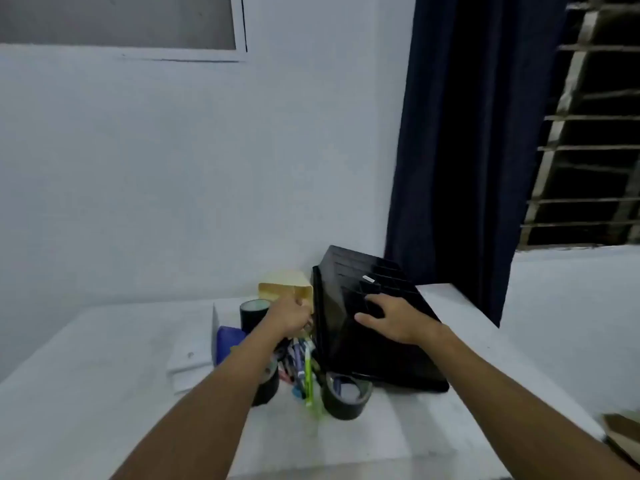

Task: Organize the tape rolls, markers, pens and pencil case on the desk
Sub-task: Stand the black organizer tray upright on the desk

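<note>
You are early: your right hand (394,318) lies flat on the black organizer (363,327). Your left hand (289,315) seems curled, grip unclear; pens (301,362) and tape rolls (346,396) lie loose beneath it.

– What does the person wear on the arms?

– Nothing that shows. Both forearms are bare up to the frame's edge, with no sleeves in view.

– And on the hands?

– The left hand (290,315) and the right hand (398,320) are bare too (the picture is rather blurred).
</note>
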Demonstrator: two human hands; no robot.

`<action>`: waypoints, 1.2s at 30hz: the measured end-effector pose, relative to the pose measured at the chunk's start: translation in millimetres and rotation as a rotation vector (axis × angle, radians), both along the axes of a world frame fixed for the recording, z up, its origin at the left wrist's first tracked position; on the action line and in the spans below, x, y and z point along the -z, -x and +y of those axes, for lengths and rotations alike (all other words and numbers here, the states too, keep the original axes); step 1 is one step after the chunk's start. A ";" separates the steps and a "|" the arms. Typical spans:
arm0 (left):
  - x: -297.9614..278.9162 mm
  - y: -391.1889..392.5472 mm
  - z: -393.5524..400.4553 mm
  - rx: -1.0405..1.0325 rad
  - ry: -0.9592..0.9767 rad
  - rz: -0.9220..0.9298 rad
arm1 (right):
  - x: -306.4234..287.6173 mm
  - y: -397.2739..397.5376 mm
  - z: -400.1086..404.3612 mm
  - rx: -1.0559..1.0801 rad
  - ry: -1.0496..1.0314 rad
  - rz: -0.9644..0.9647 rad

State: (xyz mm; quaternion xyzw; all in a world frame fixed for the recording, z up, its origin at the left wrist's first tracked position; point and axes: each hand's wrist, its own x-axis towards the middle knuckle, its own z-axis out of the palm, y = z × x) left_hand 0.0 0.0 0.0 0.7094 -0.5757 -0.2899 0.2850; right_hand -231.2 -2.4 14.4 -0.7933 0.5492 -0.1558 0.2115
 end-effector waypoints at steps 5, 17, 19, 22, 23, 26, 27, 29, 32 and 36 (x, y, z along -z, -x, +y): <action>48.2 12.4 -26.3 0.035 -0.117 0.137 | 24.9 9.8 -10.1 -0.013 -0.077 -0.041; 7.2 55.1 -43.7 -0.074 -0.289 0.485 | 6.9 64.7 -43.0 -0.211 0.071 -0.201; -12.3 72.5 -52.6 -0.021 -0.255 0.626 | -8.6 81.8 -43.0 -0.151 0.183 -0.386; -38.8 118.7 -67.2 0.089 -0.217 0.742 | -38.1 117.0 -45.5 -0.013 0.271 -0.531; -44.8 137.1 -73.4 0.122 -0.202 0.766 | -48.7 132.0 -48.1 0.020 0.250 -0.512; -57.6 187.7 -84.9 0.217 -0.179 0.835 | -67.7 170.7 -54.5 0.071 0.135 -0.428; -59.2 203.3 -89.3 0.254 -0.184 0.847 | -70.4 182.0 -55.4 0.087 0.119 -0.424; -60.1 229.0 -96.0 0.319 -0.198 0.859 | -71.4 198.4 -57.1 0.112 0.104 -0.424; -54.2 258.5 -106.5 0.357 -0.212 0.842 | -66.5 216.1 -62.4 0.147 0.017 -0.315; -26.2 278.7 -114.5 0.249 -0.213 0.720 | -56.2 242.1 -69.6 0.222 -0.077 -0.229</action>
